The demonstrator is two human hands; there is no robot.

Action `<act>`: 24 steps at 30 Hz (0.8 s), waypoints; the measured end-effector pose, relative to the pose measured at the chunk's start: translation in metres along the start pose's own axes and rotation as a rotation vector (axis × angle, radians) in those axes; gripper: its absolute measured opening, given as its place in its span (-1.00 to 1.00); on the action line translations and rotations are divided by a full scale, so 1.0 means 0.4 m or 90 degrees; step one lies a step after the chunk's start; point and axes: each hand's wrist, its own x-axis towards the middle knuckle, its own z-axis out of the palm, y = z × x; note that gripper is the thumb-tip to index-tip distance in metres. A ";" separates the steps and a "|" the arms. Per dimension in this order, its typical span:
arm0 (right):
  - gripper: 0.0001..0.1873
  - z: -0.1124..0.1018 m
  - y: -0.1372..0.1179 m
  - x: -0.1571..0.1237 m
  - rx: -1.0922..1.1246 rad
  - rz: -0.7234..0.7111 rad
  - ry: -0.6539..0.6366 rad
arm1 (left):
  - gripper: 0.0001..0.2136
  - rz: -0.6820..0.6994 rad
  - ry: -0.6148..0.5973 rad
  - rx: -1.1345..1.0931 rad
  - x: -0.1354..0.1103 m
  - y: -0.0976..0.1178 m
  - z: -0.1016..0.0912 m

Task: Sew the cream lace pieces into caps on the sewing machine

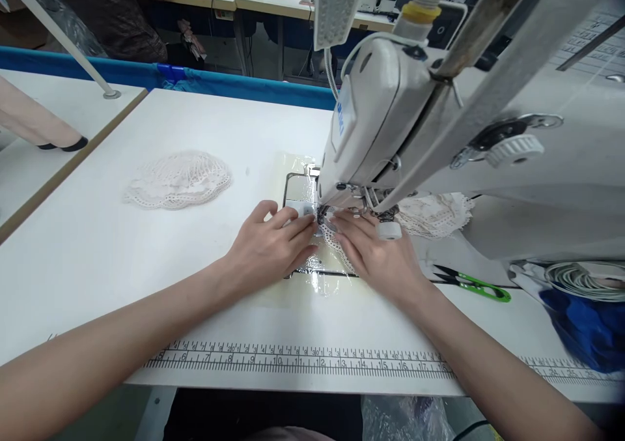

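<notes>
Scalloped eyelet lace (336, 244) lies at the foot of the sewing machine head (364, 109), on the bed just below the presser foot (321, 215). Left of the head and well apart from it, a loose lace pile (178, 179) rests on the white table (254, 135). Nearer the head, the left hand (273, 242) is set palm down, its fingertips just beside the presser foot; the fingers are close together, and I cannot tell whether they pinch anything. From those fingertips the lace lies to the right, its visible long axis slanting from the presser foot toward the wearer and rightward. The right hand (383, 252) is nearer to it, fingers outstretched over its right edge; whether they grip it or only press cannot be made out. Right of the head's foot, behind the right hand, sits more lace (439, 214); farther right lie green-handled thread snips (481, 288), blades pointing back toward the head. As for writing, blue letters on the head's face seem to read JUKI; a printed ruler (303, 361), on the wearer's side of it, shows legible 8 to 15; the sheet (583, 47) at far right is too blurred to read.
</notes>
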 end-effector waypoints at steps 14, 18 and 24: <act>-0.59 -0.029 0.027 0.000 -0.051 -0.025 -0.001 | -0.79 0.022 0.048 -0.044 -0.008 -0.017 -0.047; -0.46 -0.031 0.021 -0.003 0.003 -0.028 -0.016 | -0.77 0.027 -0.092 -0.068 -0.014 -0.020 -0.031; -0.45 -0.035 -0.028 -0.013 0.094 -0.026 -0.049 | -0.58 -0.137 -0.078 0.082 -0.008 -0.072 -0.045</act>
